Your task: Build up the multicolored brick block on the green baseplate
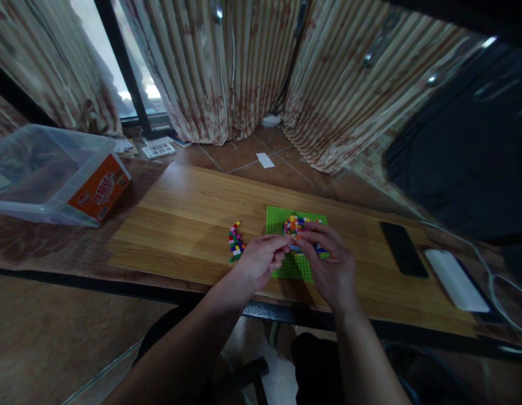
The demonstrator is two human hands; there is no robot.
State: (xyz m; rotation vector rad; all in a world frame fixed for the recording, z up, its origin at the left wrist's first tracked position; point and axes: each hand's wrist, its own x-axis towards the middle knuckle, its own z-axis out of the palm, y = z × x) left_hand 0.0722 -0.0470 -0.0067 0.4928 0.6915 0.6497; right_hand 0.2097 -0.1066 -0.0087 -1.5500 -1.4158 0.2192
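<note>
A green studded baseplate (pixel 276 221) lies on the wooden table (pixel 180 225). A multicoloured brick build (pixel 295 224) stands on its far half. My left hand (pixel 263 260) is curled in a pinch at the plate's left edge, fingertips meeting those of my right hand over the build's near side. My right hand (pixel 331 263) is bent over the plate, fingers pressed on small bricks there. What each pinch holds is too small to name. A short row of loose coloured bricks (pixel 235 242) lies just left of my left hand.
A clear plastic tub (pixel 45 174) with an orange label stands at the far left. At the right lie a black phone (pixel 403 248), a white device (pixel 455 279) and a grey cable (pixel 489 264). Curtains hang behind; paper scraps lie on the tiled floor.
</note>
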